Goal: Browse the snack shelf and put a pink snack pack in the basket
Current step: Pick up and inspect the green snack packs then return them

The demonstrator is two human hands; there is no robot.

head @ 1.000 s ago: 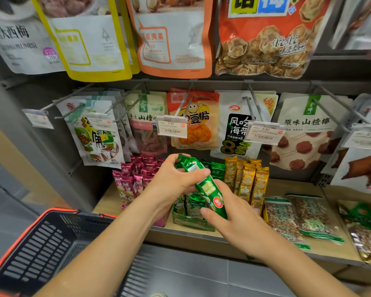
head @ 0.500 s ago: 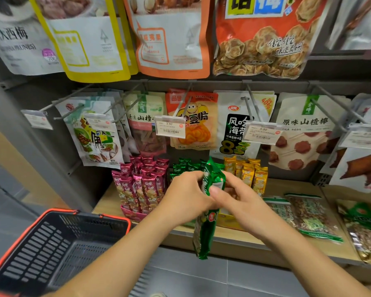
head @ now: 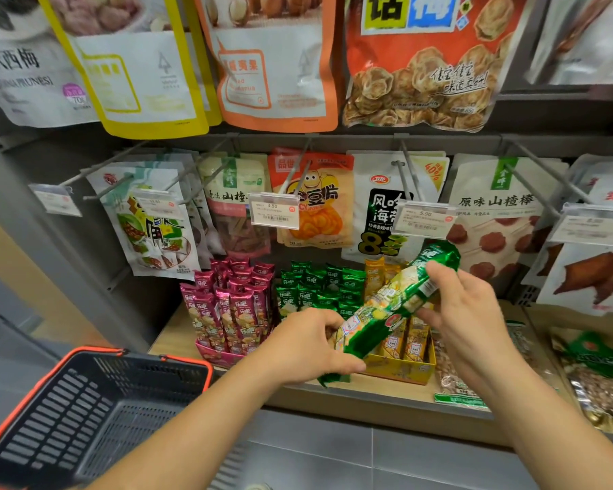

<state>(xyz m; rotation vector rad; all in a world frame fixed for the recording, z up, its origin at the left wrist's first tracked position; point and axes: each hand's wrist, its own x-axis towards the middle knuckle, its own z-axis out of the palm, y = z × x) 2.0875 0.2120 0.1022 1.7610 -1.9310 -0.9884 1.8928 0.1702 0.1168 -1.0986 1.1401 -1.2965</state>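
Wooden store shelf (head: 176, 335) holds upright pink foil snack packs (head: 227, 305), untouched. Fingers of left hand (head: 305, 344) and right hand (head: 464, 305) grip a long green foil snack pack (head: 393, 302) instead; black orange-rimmed plastic basket (head: 85, 412) awaits pink.

Bright, even shop light falls from above, putting soft highlights on the foil of the green snack pack (head: 393, 305) and dim shadow behind the hanging pouches (head: 273, 65) above it, while wide-angle distortion bows the shelf rail (head: 368, 139) and blurs print far left and right of it.
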